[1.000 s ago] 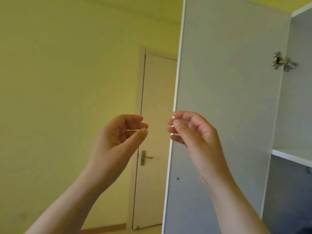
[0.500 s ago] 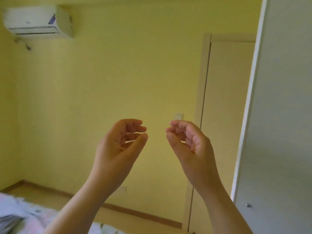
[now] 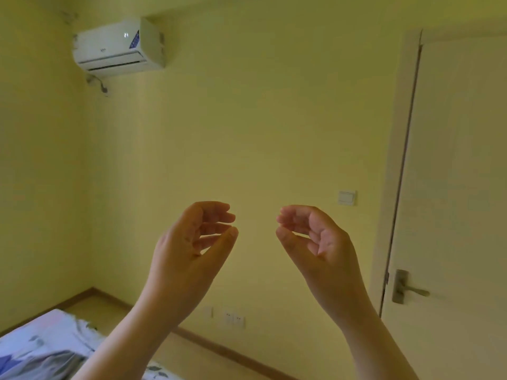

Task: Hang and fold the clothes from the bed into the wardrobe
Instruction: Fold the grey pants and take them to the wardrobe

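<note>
Left hand [image 3: 189, 242]: raised before the yellow wall [image 3: 274, 119], fingers loosely curled towards the thumb with a narrow gap kept between them; nothing is held. Right hand [image 3: 318, 242]: raised level with the left and set apart from it, palm turned inward, fingers likewise curled and slack; nothing is held. Bed [image 3: 35, 344]: seen below and to the left of the left hand, at the lower corner of the view; covered in pale cloth with a blue and grey print (whether this is bedding or clothes cannot be told). Air conditioner [image 3: 118, 45]: mounted high on the wall, well above and left of the left hand. Light switch [image 3: 347, 198]: fixed just above and right of the right hand. Door [image 3: 452, 187]: shut, right of the right hand; its handle [image 3: 406, 287] is seen below the level of that hand. Wall sockets [image 3: 233, 319]: placed low on the wall, below the gap between the two hands.
</note>
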Motion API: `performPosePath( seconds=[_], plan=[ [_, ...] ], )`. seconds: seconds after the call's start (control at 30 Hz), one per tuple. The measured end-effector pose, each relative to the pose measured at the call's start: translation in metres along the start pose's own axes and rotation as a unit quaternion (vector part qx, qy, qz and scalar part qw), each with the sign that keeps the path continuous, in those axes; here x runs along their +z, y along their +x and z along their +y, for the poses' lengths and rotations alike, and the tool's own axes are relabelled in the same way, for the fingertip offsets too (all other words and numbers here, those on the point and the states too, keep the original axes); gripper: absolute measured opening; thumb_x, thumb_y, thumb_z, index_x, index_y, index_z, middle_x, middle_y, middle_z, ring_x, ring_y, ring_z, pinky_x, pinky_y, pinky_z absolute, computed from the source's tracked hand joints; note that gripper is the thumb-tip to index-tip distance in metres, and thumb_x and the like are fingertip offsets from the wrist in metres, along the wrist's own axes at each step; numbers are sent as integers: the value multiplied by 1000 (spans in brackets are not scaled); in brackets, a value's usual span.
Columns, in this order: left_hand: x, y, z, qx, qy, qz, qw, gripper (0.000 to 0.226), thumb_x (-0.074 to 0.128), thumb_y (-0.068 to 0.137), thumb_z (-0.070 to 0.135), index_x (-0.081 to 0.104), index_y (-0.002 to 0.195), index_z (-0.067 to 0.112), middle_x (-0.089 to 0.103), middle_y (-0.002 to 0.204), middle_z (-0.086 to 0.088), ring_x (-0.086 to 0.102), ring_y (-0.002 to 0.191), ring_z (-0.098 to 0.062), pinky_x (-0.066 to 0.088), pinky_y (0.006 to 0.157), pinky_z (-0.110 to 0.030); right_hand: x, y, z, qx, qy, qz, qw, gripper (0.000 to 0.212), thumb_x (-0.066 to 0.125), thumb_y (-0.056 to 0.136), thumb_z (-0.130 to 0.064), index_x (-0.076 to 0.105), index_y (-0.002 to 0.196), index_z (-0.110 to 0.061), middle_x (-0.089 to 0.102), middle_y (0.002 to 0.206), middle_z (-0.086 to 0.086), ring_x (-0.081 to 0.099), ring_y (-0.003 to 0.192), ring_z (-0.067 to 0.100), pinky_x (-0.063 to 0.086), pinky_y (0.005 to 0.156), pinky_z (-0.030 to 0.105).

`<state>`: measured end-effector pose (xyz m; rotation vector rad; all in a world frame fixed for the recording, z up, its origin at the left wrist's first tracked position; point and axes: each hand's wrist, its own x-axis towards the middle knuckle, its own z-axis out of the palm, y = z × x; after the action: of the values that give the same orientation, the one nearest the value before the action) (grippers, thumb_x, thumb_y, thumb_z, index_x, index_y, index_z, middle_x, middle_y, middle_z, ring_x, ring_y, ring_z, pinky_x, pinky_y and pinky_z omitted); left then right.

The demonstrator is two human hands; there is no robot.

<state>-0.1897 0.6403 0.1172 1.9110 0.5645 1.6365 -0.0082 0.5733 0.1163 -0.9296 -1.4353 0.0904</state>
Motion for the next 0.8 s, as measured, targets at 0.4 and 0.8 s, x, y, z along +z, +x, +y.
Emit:
performPosePath(
  seconds=[0.4,0.8],
  plan=[
    [5,96,-136,-19,81,24,996,26,70,85,16,64,105,32,70,100,20,67,90,-1,48,70,-6,49,91,151,17,32,-19,999,19,68,89,-29,66,107,-23,70,100,-11,67,97,8,49,79,10],
    [108,201,-249,-31,181,121,976,26,70,84,14,65,105,28,71,100,17,68,89,-4,49,70,-7,33,230,335,-2,123,-100,987,16,68,91,-22,65,107,-23,70,100,-12,67,96,6,50,79,11]
  ],
)
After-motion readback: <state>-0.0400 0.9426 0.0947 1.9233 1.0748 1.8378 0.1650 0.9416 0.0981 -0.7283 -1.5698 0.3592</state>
